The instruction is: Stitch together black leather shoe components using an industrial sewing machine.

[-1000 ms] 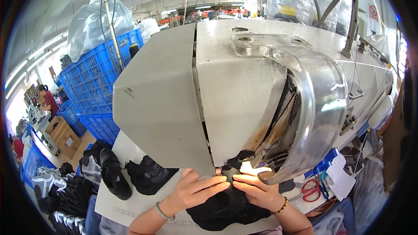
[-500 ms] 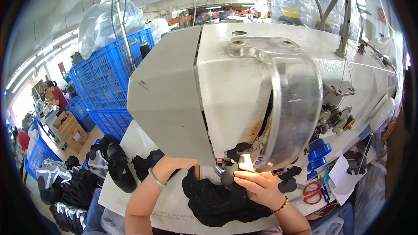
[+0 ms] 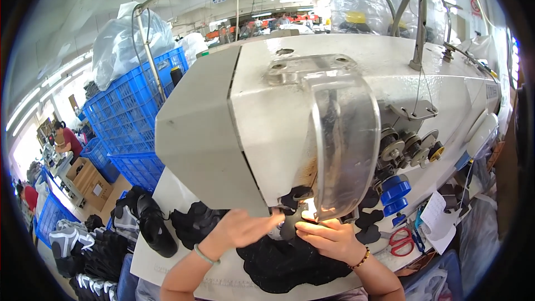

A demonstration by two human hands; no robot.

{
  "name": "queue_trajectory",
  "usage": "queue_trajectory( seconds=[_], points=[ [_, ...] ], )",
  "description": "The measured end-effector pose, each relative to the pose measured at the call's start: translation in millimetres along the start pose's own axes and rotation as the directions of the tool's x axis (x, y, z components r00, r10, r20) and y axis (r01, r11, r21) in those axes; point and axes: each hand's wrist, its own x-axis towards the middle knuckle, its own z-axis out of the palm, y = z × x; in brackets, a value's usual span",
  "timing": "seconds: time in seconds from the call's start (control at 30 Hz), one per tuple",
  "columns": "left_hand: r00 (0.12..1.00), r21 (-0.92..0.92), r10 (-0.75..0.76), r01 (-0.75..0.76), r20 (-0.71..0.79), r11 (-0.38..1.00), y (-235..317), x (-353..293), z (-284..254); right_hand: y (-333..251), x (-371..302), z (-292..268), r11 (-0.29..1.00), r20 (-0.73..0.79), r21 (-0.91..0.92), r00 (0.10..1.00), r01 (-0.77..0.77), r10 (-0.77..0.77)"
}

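My left hand (image 3: 242, 229), a pale bangle on its wrist, reaches in under the sewing machine's (image 3: 203, 122) head. Its fingertips press together close to the lit needle area; what they hold, if anything, cannot be made out. My right hand (image 3: 334, 241), wearing a beaded bracelet, pinches the edge of a black fabric piece (image 3: 295, 270) near the needle. That piece is spread over the machine bed below both hands. Between my fingertips shows a small dark grey flap (image 3: 290, 226). A clear plastic guard (image 3: 348, 145) hangs above my right hand.
Black cut pieces (image 3: 198, 224) and a black shoe (image 3: 155, 226) lie left of my left arm. Red-handled scissors (image 3: 401, 242), paper (image 3: 437, 223) and blue knobs (image 3: 395, 192) are at right. Blue crates (image 3: 122, 111) stand far left; dark shoes (image 3: 92, 245) pile up below.
My left hand has moved right and come out from behind the machine head toward the needle. My right hand stays at the fabric. The whole view has shifted slightly.
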Motion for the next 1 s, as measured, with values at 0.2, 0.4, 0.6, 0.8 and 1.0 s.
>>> queue_trajectory(
  seconds=[0.2, 0.4, 0.6, 0.8, 1.0],
  points=[
    [0.984, -0.200, -0.167, 0.177, 0.065, 0.964, 33, 28, -20, 0, -4, 1, 0.999, -0.007, 0.031, 1.000, -0.021, 0.022],
    [0.971, -0.238, -0.227, 0.205, -0.069, 0.949, 36, 33, -9, 1, -10, 7, 0.998, -0.062, 0.001, 0.996, -0.060, 0.060],
    [0.956, -0.235, -0.249, 0.210, -0.155, 0.949, 38, 26, -5, -3, -6, 4, 0.998, -0.045, 0.019, 0.997, -0.053, 0.054],
    [0.946, -0.182, -0.256, 0.221, -0.198, 0.958, 41, 16, 5, -8, 1, -7, 0.993, 0.015, 0.082, 0.997, -0.081, 0.080],
    [0.922, -0.278, -0.316, 0.250, -0.225, 0.927, 43, 25, 3, -6, 2, -5, 0.986, 0.034, 0.114, 0.992, -0.125, 0.122]
  ],
)
